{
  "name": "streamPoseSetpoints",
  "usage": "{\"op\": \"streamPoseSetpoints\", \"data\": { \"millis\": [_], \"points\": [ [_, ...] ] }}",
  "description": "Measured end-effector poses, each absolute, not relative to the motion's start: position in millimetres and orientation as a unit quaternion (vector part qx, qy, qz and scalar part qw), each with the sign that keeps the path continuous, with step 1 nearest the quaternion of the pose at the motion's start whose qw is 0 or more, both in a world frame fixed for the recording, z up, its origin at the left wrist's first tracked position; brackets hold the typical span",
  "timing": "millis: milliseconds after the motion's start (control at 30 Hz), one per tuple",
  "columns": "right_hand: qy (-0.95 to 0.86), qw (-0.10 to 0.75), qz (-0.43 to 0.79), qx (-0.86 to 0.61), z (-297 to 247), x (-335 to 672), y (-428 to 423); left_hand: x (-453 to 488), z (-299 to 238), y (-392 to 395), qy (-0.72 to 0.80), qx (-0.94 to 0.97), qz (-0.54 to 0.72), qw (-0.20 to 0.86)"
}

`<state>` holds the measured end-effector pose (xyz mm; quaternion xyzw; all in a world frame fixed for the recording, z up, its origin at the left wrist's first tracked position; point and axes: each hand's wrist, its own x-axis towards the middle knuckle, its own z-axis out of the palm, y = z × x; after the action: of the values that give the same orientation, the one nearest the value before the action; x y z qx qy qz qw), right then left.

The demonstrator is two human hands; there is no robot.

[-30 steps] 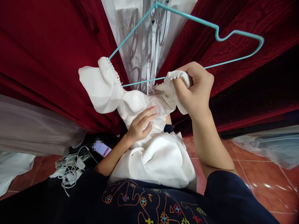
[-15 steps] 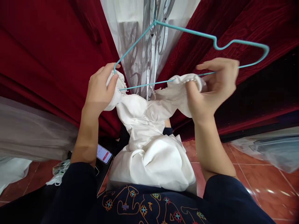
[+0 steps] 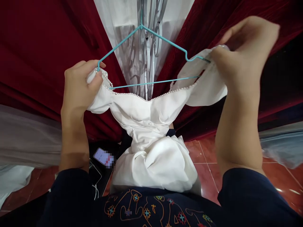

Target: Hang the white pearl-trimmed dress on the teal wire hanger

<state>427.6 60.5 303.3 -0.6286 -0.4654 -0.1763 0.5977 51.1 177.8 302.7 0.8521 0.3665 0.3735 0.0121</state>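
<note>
A white dress (image 3: 151, 138) with a pearl-trimmed neckline hangs from a teal wire hanger (image 3: 146, 37) in front of me. My left hand (image 3: 79, 86) is closed round the dress's left shoulder where it sits on the hanger's left end. My right hand (image 3: 243, 50) pinches the right shoulder of the dress over the hanger's right end. The neckline is stretched wide between both hands. The skirt of the dress bunches against my dark embroidered top.
Dark red curtains (image 3: 42, 50) hang on both sides, with a sheer white curtain (image 3: 146, 19) between them. A phone (image 3: 104, 156) with a lit screen and a cable lie on the red tiled floor (image 3: 208, 176) at lower left. Clear plastic (image 3: 279, 148) lies at right.
My left hand left the bodice and took the left shoulder. My right hand pulled the right shoulder out and up onto the hanger's right end, spreading the neckline.
</note>
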Motion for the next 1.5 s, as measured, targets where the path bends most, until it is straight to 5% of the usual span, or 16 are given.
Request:
{"op": "streamPoseSetpoints", "data": {
  "millis": [233,400,533,733,1033,1300,1500],
  "points": [
    [-0.563,0.598,-0.094,-0.563,306,376,61,53,297,179,0.375,0.838,0.392,0.063],
    [-0.598,0.570,-0.139,-0.546,300,364,41,57,291,186,0.366,0.832,0.407,0.089],
    [-0.660,0.488,-0.247,-0.515,292,350,43,65,285,180,0.372,0.813,0.446,0.023],
    [-0.746,0.351,-0.131,-0.551,245,323,71,67,277,168,0.403,0.769,0.495,-0.001],
    [-0.709,0.383,-0.125,-0.579,232,319,68,28,285,203,0.384,0.698,0.603,-0.026],
    [-0.692,0.385,-0.107,-0.601,233,314,68,21,194,181,0.427,0.708,0.554,0.096],
    [-0.688,0.397,-0.097,-0.600,235,314,65,66,186,142,0.279,0.687,0.670,-0.044]
  ]
}}
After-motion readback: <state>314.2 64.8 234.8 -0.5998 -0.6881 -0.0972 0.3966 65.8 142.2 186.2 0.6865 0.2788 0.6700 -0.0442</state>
